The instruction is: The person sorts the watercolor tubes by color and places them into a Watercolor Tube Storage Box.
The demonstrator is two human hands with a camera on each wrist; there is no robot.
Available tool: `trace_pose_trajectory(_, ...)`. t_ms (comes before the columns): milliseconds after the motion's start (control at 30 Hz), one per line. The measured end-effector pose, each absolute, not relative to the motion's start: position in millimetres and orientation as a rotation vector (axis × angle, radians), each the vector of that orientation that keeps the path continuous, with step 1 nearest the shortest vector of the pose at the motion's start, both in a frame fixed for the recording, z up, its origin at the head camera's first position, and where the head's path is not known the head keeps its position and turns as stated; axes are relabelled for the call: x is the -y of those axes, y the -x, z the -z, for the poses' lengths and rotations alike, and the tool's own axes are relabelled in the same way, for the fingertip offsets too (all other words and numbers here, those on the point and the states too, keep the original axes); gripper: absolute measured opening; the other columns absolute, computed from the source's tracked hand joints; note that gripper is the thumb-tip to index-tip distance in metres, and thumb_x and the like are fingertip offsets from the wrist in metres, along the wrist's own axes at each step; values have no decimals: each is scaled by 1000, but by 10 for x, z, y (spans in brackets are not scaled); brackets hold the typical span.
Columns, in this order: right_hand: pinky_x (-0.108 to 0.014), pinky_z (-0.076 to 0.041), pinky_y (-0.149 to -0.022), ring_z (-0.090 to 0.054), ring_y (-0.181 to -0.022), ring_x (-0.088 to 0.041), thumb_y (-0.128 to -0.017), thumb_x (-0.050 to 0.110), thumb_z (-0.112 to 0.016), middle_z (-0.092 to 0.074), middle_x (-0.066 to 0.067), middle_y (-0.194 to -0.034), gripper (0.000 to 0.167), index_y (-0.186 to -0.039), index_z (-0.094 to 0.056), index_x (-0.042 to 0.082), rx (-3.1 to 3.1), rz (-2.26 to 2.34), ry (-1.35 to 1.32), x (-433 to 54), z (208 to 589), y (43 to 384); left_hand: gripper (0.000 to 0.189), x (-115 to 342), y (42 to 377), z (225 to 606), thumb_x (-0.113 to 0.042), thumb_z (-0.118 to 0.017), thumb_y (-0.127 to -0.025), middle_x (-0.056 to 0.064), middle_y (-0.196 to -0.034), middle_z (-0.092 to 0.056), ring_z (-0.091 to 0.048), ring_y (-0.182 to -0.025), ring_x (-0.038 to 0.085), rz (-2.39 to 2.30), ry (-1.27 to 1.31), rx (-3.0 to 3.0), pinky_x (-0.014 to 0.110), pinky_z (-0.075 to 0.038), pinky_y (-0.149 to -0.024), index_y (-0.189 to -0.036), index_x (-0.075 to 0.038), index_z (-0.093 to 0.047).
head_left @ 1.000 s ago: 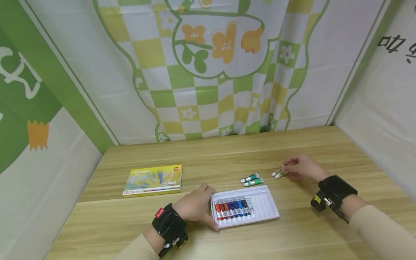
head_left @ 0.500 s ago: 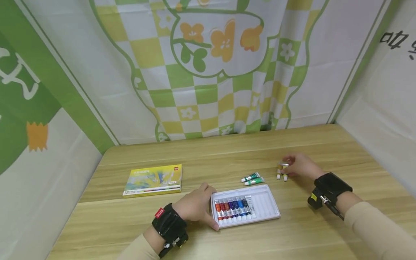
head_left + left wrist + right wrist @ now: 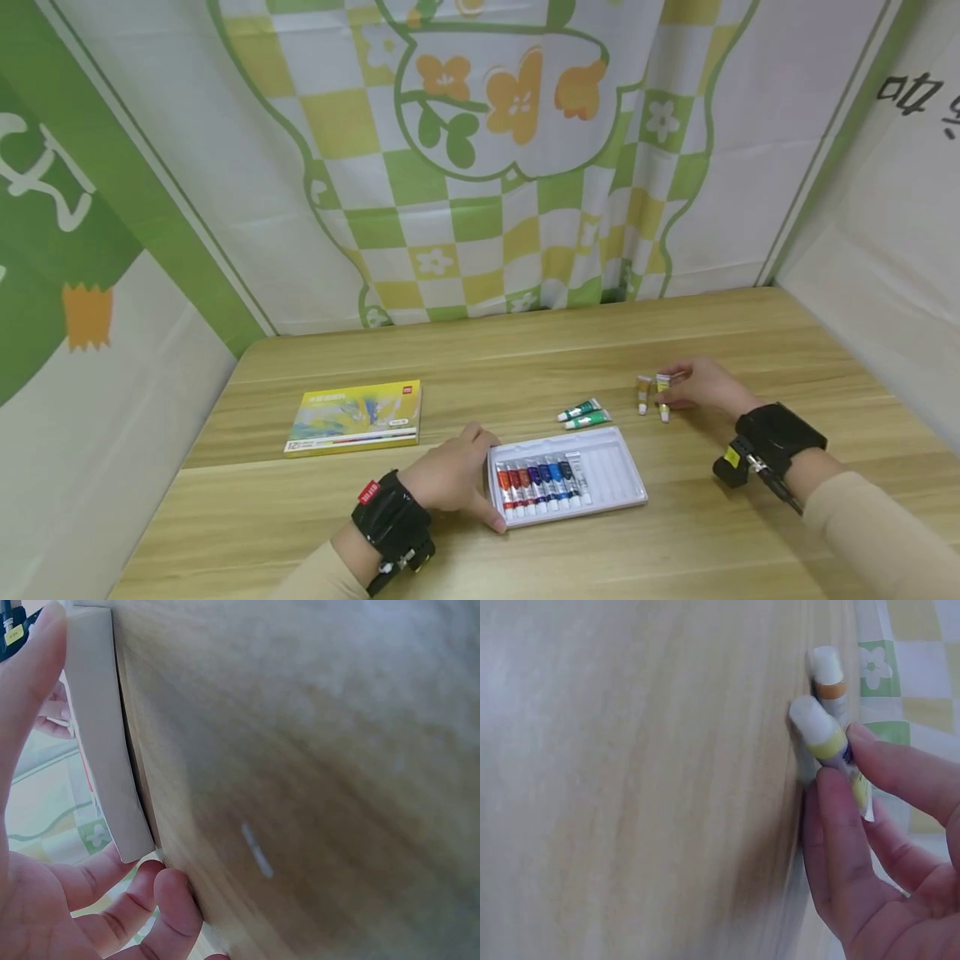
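Yellow tube (image 3: 827, 744) clamped between thumb and fingers: so the right hand (image 3: 705, 388) held it over the tabletop, white cap toward the near side, label too small to read. Just beside it was an ochre tube (image 3: 642, 393). The left hand (image 3: 450, 471) gripped the left end of the white tray (image 3: 618, 477), thumb and fingers at its corners; inside lay a row of tubes (image 3: 538, 486). Two green tubes (image 3: 583, 414) lay between tray and ochre tube. Left of these, a cardboard box (image 3: 356, 417) showed "12"; its other print was unclear. Wood-grained tabletop (image 3: 712, 525) stretched between tray and right sleeve (image 3: 877, 525), its far edge meeting the checked curtain (image 3: 480, 221).
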State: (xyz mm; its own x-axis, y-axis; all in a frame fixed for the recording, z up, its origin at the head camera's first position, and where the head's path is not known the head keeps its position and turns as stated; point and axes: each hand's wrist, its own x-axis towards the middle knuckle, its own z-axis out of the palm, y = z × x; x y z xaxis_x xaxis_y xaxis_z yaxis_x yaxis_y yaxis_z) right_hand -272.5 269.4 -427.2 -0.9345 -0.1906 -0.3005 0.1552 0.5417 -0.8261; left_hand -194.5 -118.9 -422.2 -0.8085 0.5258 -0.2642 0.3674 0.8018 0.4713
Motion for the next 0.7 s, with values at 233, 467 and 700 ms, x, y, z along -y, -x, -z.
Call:
trace_pose_trajectory(233,-25,-61,-76,-69,-82,-9,-92,8,-66,-71,-8,-98,55,-134,-44,-18,-2378,1399,58,-2709,4256,2663,106,1186,1939,4222,-55,-92,-53,6,-123,-51,-58,-104,20,-570,-677,-2604,41,-55,-93,-136,-5,-50)
trace_pose_trajectory(467,-25,-60,-77,-65,-86,-8,-103,21,-52,-65,-11,-113,50,-139,-44,-12,-2264,1495,59,-2555,4147,2544,106,1186,1926,4212,-55,-92,-53,7,-123,-51,-59,-104,21,-571,-693,-2608,41,-55,-93,-135,-3,-50)
trace_pose_trajectory(700,-24,-60,-78,-63,-84,-10,-103,24,-52,-63,-3,-105,49,-139,-48,-8,-2167,1538,44,-2220,4092,2394,106,1188,1926,4207,-54,-92,-52,7,-122,-52,-59,-103,21,-574,-698,-2616,42,-55,-93,-135,-3,-50)
